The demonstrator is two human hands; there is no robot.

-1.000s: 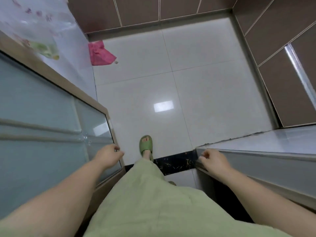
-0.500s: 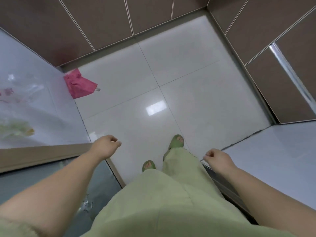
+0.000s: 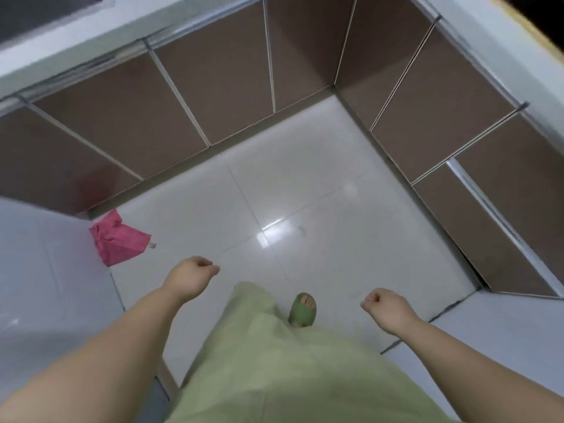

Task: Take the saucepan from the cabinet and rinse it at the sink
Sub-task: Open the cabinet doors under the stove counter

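Hands: left hand [image 3: 192,277] and right hand [image 3: 386,306], each grip loosely curled and holding nothing, over white floor [image 3: 305,184]; saucepan not in view, presumably behind the far brown cabinet doors [image 3: 213,87]; advice: step close, open one door fully before reaching.

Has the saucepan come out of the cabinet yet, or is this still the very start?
Nothing looks done: no saucepan shows, and the brown cabinet doors are all closed. In hand: the left hand and right hand hold nothing, fingers curled, over the white floor, facing the cabinets. Left: opening a door, taking the pan out, rinsing it; a dark recess top left may be the sink.
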